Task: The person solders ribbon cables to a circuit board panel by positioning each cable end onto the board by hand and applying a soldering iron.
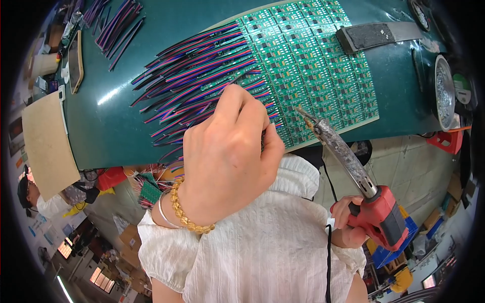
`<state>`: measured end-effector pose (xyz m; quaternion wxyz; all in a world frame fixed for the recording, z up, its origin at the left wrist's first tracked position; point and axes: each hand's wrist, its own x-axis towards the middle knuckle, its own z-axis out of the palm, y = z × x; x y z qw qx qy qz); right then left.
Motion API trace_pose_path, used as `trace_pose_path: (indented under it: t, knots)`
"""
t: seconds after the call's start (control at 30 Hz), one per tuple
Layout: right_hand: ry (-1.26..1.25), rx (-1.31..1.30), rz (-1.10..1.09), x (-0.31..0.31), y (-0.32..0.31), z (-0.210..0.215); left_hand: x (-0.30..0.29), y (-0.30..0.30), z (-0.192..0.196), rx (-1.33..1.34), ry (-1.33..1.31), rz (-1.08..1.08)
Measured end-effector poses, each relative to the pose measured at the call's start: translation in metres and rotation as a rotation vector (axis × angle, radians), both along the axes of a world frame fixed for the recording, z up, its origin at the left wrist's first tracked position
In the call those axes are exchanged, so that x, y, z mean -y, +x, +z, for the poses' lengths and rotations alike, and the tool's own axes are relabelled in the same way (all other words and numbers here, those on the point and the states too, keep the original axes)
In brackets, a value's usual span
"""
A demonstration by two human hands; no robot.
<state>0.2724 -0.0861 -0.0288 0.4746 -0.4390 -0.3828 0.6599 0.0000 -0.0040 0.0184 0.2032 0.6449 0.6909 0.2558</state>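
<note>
My left hand (227,151), with a bead bracelet at the wrist, is pinched shut over the ends of the coloured wires (197,76) at the near edge of the green circuit board panel (313,65). The hand hides what the fingertips grip. The wires fan out leftward in rows from the panel, which lies on the dark green mat (121,116). My right hand (348,222) grips the red handle of a soldering iron (384,217). Its crusted metal tip (304,115) points at the panel's near edge, just right of my left fingers.
Loose wire bundles (116,25) lie at the mat's far left, beside a phone (76,60). A cardboard sheet (48,141) sits off the left edge. A grey pad on a strip (369,35) rests right of the panel, and a round metal tin (444,91) stands at the right rim.
</note>
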Motion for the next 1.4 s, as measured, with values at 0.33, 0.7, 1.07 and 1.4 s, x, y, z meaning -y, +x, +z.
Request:
trace_pose_path:
  t: [0.33,0.7,1.07,1.4]
  knots:
    - [0.211,0.071,-0.048,-0.012,-0.009,-0.005,-0.008,-0.045,0.015,-0.361,0.156,0.0]
    - [0.265,0.07,-0.023,-0.017,-0.004,-0.004,-0.061,-0.194,-0.021,-0.706,0.263,-0.036]
    - [0.197,0.072,-0.011,-0.02,-0.012,0.004,0.015,-0.044,0.025,0.068,0.212,-0.066]
    - [0.272,-0.042,0.12,-0.015,0.015,-0.006,0.02,0.002,0.0,0.173,0.01,0.028]
